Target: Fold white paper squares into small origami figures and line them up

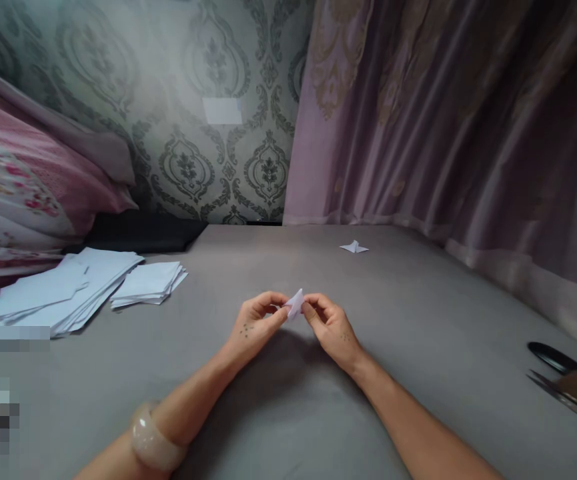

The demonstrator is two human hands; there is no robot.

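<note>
A small piece of folded white paper [295,304] is held up above the grey table, its pointed tip upward. My left hand [258,323] pinches its left side between thumb and fingers. On the opposite side, my right hand [332,328] grips it in the same way. The fingertips cover parts of the paper's lower folds. Farther back on the right lies another folded white paper shape [354,247], with pointed ends and a raised middle; neither hand touches it.
At the left lie a spread stack of white sheets [93,283] and a smaller pile of cut paper [148,281]. Behind them rests a flat black item [143,232]. Scissors [563,393] and a black object [558,358] sit at the right edge. Curtains [418,120] border the grey table [268,260].
</note>
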